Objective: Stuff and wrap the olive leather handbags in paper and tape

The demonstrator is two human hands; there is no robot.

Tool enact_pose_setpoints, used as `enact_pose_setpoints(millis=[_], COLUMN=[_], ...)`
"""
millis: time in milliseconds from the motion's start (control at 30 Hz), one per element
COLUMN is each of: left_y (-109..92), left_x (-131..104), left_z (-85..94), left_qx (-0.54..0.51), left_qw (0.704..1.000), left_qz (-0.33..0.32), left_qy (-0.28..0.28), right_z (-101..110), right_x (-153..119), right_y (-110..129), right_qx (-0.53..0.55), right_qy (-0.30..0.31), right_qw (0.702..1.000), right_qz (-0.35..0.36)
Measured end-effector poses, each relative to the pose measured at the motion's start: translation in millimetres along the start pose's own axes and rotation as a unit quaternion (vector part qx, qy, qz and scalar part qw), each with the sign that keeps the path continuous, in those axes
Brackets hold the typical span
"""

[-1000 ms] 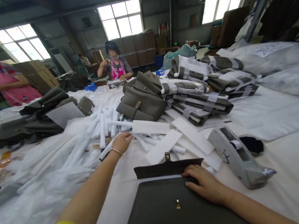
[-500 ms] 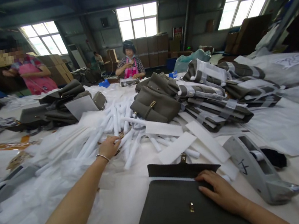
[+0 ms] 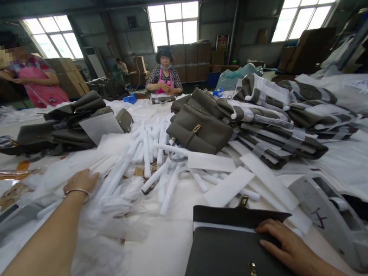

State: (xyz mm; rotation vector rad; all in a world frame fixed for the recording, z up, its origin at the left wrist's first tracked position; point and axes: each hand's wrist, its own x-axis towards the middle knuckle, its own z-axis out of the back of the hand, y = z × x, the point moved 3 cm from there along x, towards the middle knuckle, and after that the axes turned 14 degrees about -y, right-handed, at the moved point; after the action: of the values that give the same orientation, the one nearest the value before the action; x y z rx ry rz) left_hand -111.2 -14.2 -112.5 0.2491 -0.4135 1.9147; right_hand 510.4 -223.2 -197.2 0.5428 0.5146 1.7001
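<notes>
My left hand (image 3: 81, 183) reaches out over a heap of thin translucent plastic sheets (image 3: 60, 177) at the left; its fingertips sink toward the sheets, and whether they grip one is unclear. A dark grey-green bag (image 3: 222, 263) lies in front of me with its flap folded back, a gold clasp on the flap and another on its body. My right hand (image 3: 282, 241) rests on the bag's right side near the opening, thumb and fingers apart. White rolled tubes (image 3: 147, 149) and flat white strips (image 3: 229, 186) are scattered beyond the bag.
Wrapped bags (image 3: 273, 123) are piled at the right, with an unwrapped bag (image 3: 199, 123) beside them. More dark bags (image 3: 73, 128) lie at the back left. A grey tape dispenser (image 3: 342, 220) stands at the right. Two people in pink aprons (image 3: 39, 84) are across the table.
My left hand has moved left, from the white tubes to the plastic sheets. My right hand stays on the bag, while the view has shifted slightly.
</notes>
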Motion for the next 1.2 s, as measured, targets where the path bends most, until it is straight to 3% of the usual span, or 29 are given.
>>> enact_pose_setpoints(millis=[233,567,733,900,1067,1200], left_y=[-5.8,9.9,-15.2,-46.7,-50.9,-50.6], left_x=[-3.2,21.8,23.9,24.5,23.0,21.2], left_z=[-4.4,-3.4,-15.4,-39.3,-46.2,-37.4], left_qx=[0.038,0.05,0.007,-0.027,-0.007,0.004], left_qw=[0.999,0.995,1.0,0.991,0.987,0.99], left_qz=[-0.02,0.08,-0.012,-0.112,-0.134,-0.13], left_qy=[-0.017,-0.012,0.006,0.067,0.087,0.049], right_z=[0.0,-1.3,-3.7,-4.6,-3.9,-3.5], right_x=[0.9,1.2,1.3,0.9,0.9,2.0], right_y=[4.2,4.5,0.6,-0.9,0.6,2.1], right_qx=[-0.011,-0.014,-0.017,-0.022,-0.018,-0.016], right_qy=[-0.008,-0.005,-0.002,-0.001,-0.005,-0.011], right_qw=[1.0,1.0,1.0,1.0,1.0,1.0], right_qz=[-0.006,-0.014,-0.017,-0.014,-0.013,-0.017])
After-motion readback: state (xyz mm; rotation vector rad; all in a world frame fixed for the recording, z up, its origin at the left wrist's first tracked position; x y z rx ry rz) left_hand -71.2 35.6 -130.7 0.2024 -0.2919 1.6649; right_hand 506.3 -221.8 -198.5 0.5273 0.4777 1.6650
